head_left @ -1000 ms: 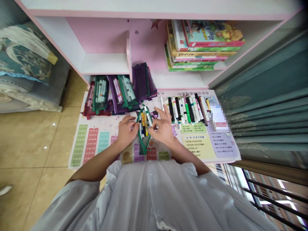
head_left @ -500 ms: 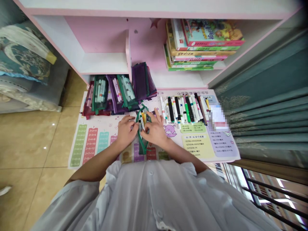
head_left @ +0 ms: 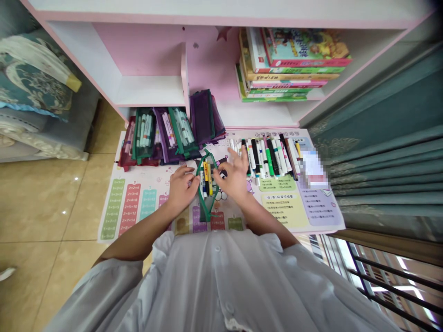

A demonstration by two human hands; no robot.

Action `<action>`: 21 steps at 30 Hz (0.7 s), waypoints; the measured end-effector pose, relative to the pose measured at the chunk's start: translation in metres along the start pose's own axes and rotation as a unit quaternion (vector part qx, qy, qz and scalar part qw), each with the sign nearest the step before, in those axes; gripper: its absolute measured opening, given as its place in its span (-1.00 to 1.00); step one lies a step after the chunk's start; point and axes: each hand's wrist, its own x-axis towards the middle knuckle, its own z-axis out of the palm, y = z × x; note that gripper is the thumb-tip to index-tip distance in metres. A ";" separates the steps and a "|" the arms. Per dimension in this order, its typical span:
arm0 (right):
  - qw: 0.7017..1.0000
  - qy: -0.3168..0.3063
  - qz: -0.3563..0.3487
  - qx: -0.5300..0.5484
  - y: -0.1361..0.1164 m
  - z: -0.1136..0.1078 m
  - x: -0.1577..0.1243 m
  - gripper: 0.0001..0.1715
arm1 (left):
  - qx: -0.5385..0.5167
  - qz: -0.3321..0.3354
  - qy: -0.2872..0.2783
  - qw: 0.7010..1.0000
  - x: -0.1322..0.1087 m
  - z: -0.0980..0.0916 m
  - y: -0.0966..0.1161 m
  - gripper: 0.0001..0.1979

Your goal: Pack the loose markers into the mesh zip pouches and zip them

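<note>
A green-edged mesh zipper pouch (head_left: 206,213) lies on the printed mat with its mouth spread in a diamond shape. Inside rest a few markers, among them a yellow marker (head_left: 207,173) and a white one beside it. My left hand (head_left: 182,186) lies at the pouch's left edge, thumb and forefinger closed on the rim. At the opposite edge, my right hand (head_left: 236,179) pinches the rim between thumb and forefinger, its other fingers raised. Just beyond those fingers, a row of loose markers (head_left: 270,157) in several colours lies side by side.
Filled mesh pouches (head_left: 143,136) lie at the back left, with flat purple pouches (head_left: 202,117) leaning by the shelf divider. Books (head_left: 290,69) are stacked on the shelf. A blurred-out phone-like object (head_left: 314,168) lies right of the markers, near the curtain (head_left: 387,133).
My right hand has moved right from over the markers in the pouch to its right edge. The pouch's mouth is wider and the yellow marker shows fully. My left hand has stayed put.
</note>
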 end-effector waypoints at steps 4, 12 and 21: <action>0.989 0.054 0.108 -0.090 0.034 0.003 0.018 -0.78 | 0.000 -0.001 -0.004 1.000 0.000 0.000 0.000 -0.65; 0.982 -0.007 0.135 -0.134 0.056 0.019 0.023 -0.76 | -0.006 -0.009 0.001 1.000 0.000 0.001 0.001 -0.66; 0.982 -0.047 0.134 -0.123 0.056 0.021 0.023 -0.76 | -0.001 -0.005 -0.001 1.000 0.001 0.000 0.000 -0.66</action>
